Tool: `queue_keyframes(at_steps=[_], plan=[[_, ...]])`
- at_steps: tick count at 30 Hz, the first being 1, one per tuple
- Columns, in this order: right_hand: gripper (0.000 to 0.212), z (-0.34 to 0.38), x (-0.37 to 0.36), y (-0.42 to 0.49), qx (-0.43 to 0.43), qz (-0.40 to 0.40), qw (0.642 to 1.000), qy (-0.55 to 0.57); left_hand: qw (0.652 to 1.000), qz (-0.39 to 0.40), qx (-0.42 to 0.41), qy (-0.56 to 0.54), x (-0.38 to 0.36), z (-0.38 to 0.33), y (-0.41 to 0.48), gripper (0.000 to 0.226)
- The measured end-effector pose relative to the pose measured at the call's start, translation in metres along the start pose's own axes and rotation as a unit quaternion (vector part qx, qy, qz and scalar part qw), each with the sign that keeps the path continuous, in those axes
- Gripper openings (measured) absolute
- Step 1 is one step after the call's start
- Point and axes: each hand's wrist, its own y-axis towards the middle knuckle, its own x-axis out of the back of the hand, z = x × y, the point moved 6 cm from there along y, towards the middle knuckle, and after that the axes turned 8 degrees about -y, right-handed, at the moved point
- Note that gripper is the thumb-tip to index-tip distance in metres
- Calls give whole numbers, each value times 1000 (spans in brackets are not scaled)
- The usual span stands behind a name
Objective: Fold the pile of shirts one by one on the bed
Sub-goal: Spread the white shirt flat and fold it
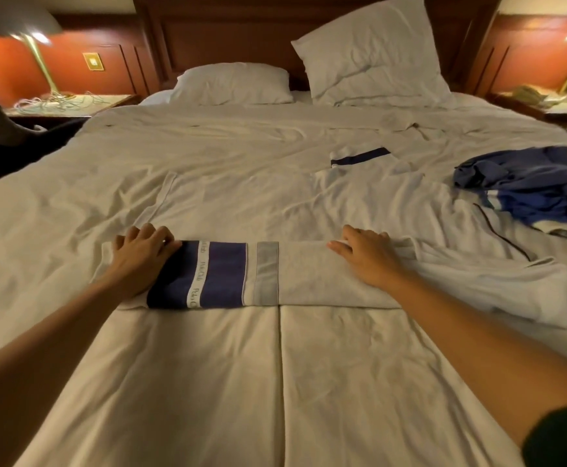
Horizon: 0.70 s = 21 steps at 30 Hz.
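Note:
A white polo shirt with navy, blue and grey bands [265, 274] lies folded into a long strip across the near middle of the bed [207, 382]. My left hand [140, 257] rests on its left end, fingers slightly bent over the far edge. My right hand [366, 261] presses flat on the white part to the right. A sleeve or loose part of the shirt trails off to the right. A second white shirt with a navy collar [359, 156] lies spread out farther back. A crumpled blue shirt [531, 183] sits at the right edge.
Two white pillows [373, 52] lean at the wooden headboard. Bedside tables stand on both sides, the left one [66, 106] with a brass lamp and tangled white cables, the right one with a lamp and a phone. A dark bag lies on the floor at left.

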Motion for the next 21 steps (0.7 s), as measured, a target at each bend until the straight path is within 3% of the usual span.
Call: queue_keyframes(at_steps=[3,7,10,13,15,17,19,21], plan=[[32,2,-11,-8,12,2,1000,-7,999,29,20,-12,-17,3,0,45],[43,-19,24,-51,7,-175,983,-46,999,-6,32,2,-10,-1,-10,61],[43,-80,53,-103,-115,-235,960,-97,989,-5,149,25,4,12,-35,69],[60,-153,58,-160,-297,-185,935,-61,977,2,197,81,14,19,-56,75],[73,-181,48,-185,-373,-144,917,11,975,5,207,83,19,18,-59,71],[76,-188,37,-192,-378,-124,916,51,977,33,197,72,21,19,-60,66],[65,-180,36,-183,-323,-142,934,56,979,64,180,71,21,16,-63,62],[49,-169,41,-169,-279,-173,940,90,983,40,176,39,30,3,-69,56]])
